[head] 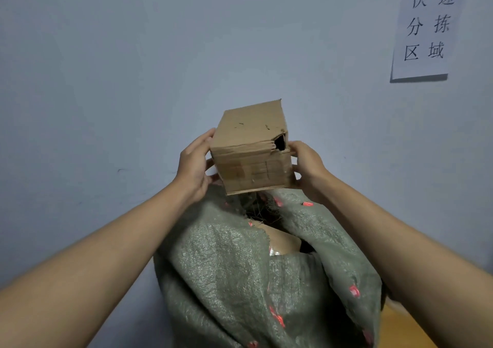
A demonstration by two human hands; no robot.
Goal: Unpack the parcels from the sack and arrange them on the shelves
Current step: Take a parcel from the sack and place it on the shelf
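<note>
A small brown cardboard parcel [250, 147], dented with a torn hole at its upper right corner, is held in the air just above the mouth of a green woven sack [226, 267]. My left hand [193, 166] grips its left side and my right hand [306, 166] grips its right side. The sack stands upright against the wall, with red marks on its cloth. Inside its open mouth another cardboard parcel [282, 242] with shiny tape shows partly. No shelves are in view.
A pale blue-grey wall [106, 80] fills the background right behind the sack. A white paper sign [426, 27] with black characters hangs at the upper right. A strip of wooden floor [408, 329] shows at the lower right.
</note>
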